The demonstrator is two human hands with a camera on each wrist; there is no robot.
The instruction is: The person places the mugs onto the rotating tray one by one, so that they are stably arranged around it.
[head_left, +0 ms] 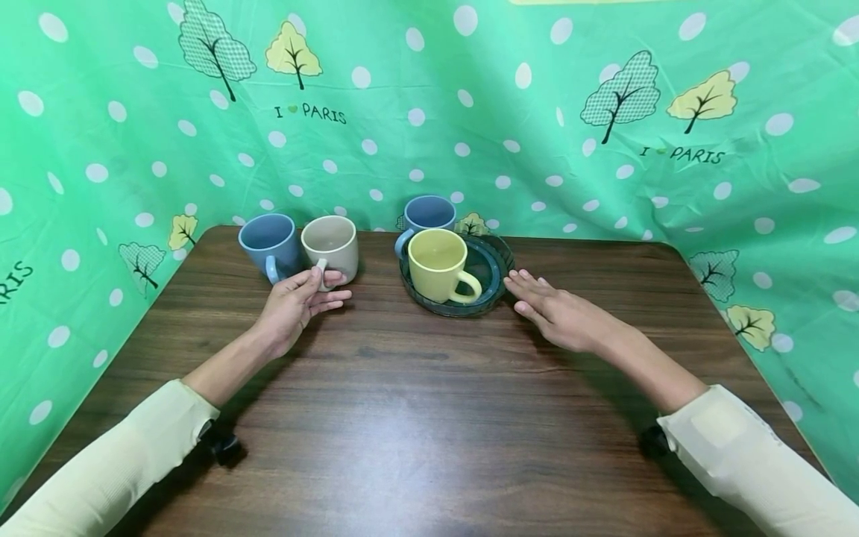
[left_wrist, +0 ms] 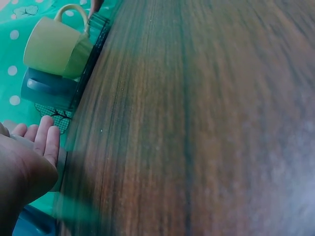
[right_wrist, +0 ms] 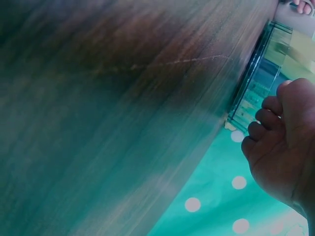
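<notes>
In the head view my left hand point(head_left: 293, 309) pinches the handle of a pale grey mug point(head_left: 341, 245) between thumb and finger, its other fingers extended below. A blue mug point(head_left: 274, 250) stands close on that mug's left. My right hand point(head_left: 567, 317) is held with fingers straight at the right rim of a dark glass dish point(head_left: 493, 300); whether they touch it I cannot tell. A yellow mug point(head_left: 429, 274) sits upright in the dish, handle to the right. Behind it is another blue mug point(head_left: 431, 212), its lower part hidden.
The brown wooden table point(head_left: 396, 418) ends just behind the mugs and dish. A green dotted curtain point(head_left: 403, 82) hangs along its back and sides. Small black devices point(head_left: 227, 447) are strapped at both sleeves.
</notes>
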